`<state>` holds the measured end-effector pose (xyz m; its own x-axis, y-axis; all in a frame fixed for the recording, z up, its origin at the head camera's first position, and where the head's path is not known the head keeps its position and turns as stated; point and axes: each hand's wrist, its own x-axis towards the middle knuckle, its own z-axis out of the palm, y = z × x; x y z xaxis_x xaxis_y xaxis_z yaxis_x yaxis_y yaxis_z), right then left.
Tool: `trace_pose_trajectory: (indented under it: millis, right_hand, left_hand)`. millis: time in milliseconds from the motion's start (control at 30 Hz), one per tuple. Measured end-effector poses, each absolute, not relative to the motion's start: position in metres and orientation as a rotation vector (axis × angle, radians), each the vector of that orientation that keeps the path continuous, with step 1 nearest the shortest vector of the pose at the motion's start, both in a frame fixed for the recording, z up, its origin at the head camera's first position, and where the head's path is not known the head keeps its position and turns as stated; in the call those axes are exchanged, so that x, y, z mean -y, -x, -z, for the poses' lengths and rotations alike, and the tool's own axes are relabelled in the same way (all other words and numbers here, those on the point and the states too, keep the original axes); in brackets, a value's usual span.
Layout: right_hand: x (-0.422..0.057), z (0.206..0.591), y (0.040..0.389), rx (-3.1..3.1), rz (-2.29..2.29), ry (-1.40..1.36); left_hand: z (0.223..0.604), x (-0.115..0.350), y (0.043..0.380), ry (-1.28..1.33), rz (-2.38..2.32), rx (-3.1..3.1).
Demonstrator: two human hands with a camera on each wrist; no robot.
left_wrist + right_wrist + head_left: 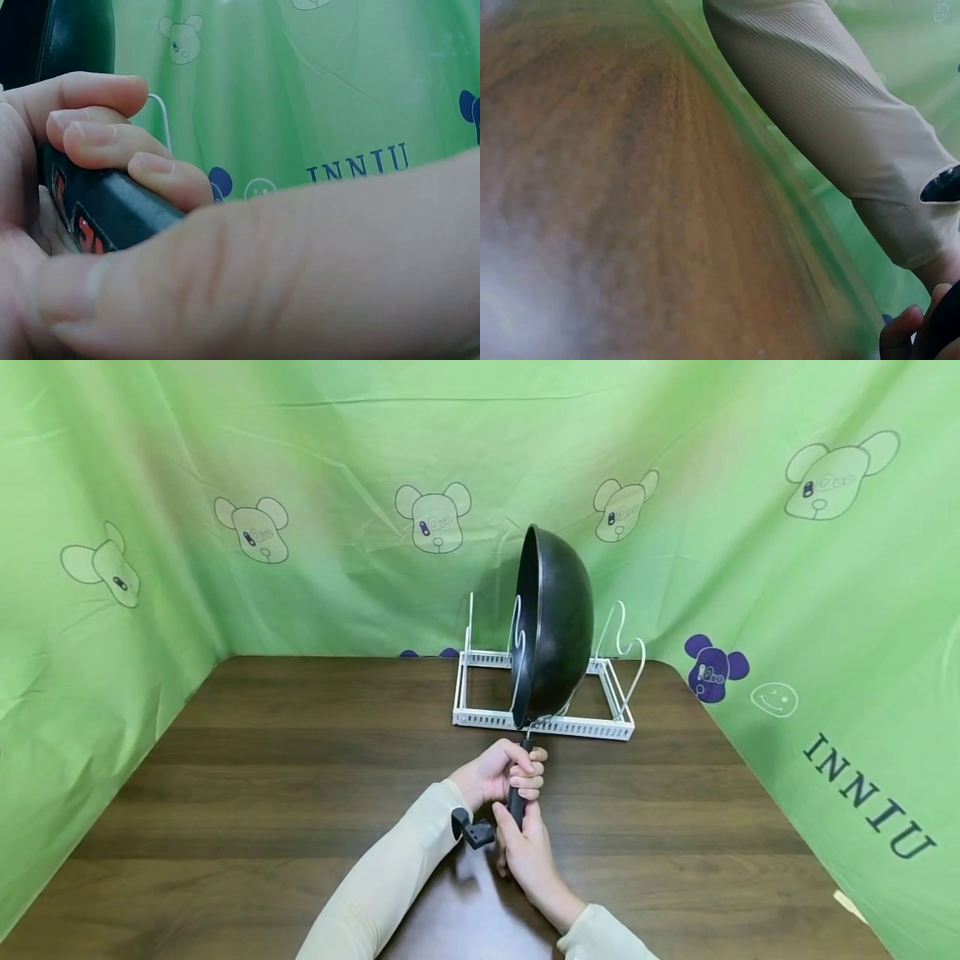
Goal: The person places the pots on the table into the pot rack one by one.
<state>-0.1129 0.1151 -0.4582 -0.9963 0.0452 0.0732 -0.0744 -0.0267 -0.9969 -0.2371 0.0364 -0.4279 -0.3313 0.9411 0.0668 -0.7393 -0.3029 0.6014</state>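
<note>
A black wok (562, 618) stands on its edge over a white rack (480, 718), its hollow side facing left and its handle (517, 802) pointing back at the person. Close to the pan, the left hand (510, 770) grips the upper part of this handle. The right hand (528, 852) holds the handle's lower end, thumb along its left side. Curled fingers (105, 135) of the left hand wrap the dark handle in the left wrist view, where red markings show on it. Only a few fingertips (904, 330) appear in the right wrist view's lower corner.
White wire dividers (621, 627) rise from the rack on both sides of the wok. The rack sits at the back of a brown wooden table (300, 777). Green printed cloth (337, 452) hangs behind the table and along its sides. A black wrist device (472, 831) projects from the left cuff.
</note>
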Motion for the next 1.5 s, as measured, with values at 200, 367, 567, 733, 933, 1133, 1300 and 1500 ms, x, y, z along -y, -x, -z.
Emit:
trace_pose_trajectory:
  millis: [200,367,567,733,933,1133,1300,1500]
  right_hand:
    - [-0.115,0.459,0.115,2.078,-2.348,0.024]
    - [-0.115,0.458,0.114,2.022,-2.462,0.067]
    - [-0.116,0.455,0.111,2.001,-2.502,0.072]
    - [-0.118,0.456,0.110,1.997,-2.526,0.082]
    - [-0.120,0.455,0.106,1.959,-2.548,0.028]
    - [-0.121,0.455,0.103,1.932,-2.548,-0.012]
    - [-0.120,0.454,0.103,1.918,-2.500,0.004]
    - [-0.119,0.450,0.103,1.922,-2.424,0.058]
  left_hand:
    - [0.427,-0.035,0.238,-0.511,-1.854,-0.597]
    - [0.428,-0.034,0.238,-0.508,-1.861,-0.613]
    - [0.428,-0.034,0.236,-0.503,-1.881,-0.700]
    - [0.431,-0.033,0.235,-0.491,-1.909,-0.782]
    - [0.432,-0.030,0.230,-0.484,-1.967,-0.919]
    - [0.435,-0.024,0.225,-0.438,-2.026,-1.078]
    - [0.436,-0.019,0.223,-0.440,-2.033,-1.163]
    - [0.431,-0.013,0.224,-0.402,-2.052,-1.255]
